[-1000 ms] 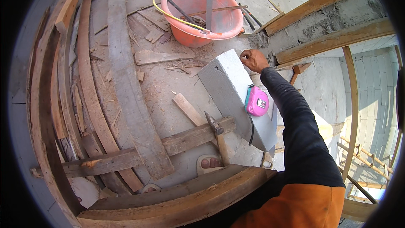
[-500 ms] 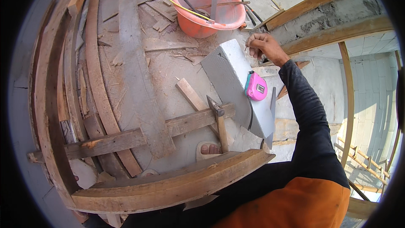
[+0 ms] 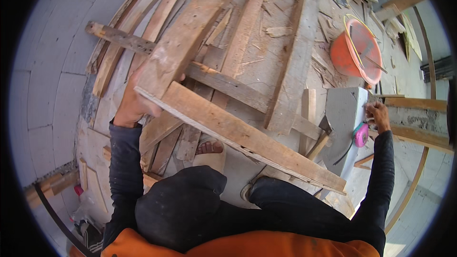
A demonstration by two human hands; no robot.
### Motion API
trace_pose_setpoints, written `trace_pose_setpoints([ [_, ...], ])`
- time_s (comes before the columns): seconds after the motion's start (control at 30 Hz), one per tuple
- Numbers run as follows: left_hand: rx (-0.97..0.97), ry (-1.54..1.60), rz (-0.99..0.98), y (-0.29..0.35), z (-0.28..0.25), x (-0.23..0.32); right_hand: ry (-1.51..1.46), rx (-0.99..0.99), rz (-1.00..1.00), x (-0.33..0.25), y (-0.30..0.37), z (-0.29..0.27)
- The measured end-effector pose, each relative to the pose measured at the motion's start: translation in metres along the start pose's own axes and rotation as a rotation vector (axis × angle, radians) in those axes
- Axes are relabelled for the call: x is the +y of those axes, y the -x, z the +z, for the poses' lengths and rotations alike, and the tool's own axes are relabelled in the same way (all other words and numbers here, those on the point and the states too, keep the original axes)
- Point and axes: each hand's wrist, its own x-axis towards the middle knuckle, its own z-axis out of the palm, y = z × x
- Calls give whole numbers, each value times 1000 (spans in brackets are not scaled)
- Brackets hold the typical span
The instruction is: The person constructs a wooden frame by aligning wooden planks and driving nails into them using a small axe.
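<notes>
My left hand [image 3: 132, 99] grips the corner where two pieces of timber meet, its fingers partly hidden behind the wood. One is an upright wooden beam [image 3: 200, 24] running away from me; the other, a wooden plank [image 3: 252, 143], slants across above my legs. Out to the right, my right hand [image 3: 378, 115] is closed with fingertips pinched, beside a pale grey block [image 3: 339, 114]; anything between the fingers is too small to make out. On the block, close below that hand, lies a pink and teal tape measure [image 3: 361, 135]. A hammer [image 3: 316, 146] rests head up by the block.
An orange bucket [image 3: 345, 54] with a yellow handle holds tools at the far right. Several boards [image 3: 295, 57] and a crosswise batten [image 3: 228, 85] lie on the floor among wood scraps. A block wall [image 3: 52, 81] stands left; a timber-edged concrete beam [image 3: 419, 116] is at right.
The view has swung left, so the bucket and block now appear farther right. My left hand has come into view, holding the timber corner. My right hand is still pinched near the block.
</notes>
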Motion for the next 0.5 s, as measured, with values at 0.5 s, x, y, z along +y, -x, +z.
trace_pose_setpoints([
  [0.5, -105, 87, 216, 21, -18, 2, -180, 23, -301, -155, 85, 54],
])
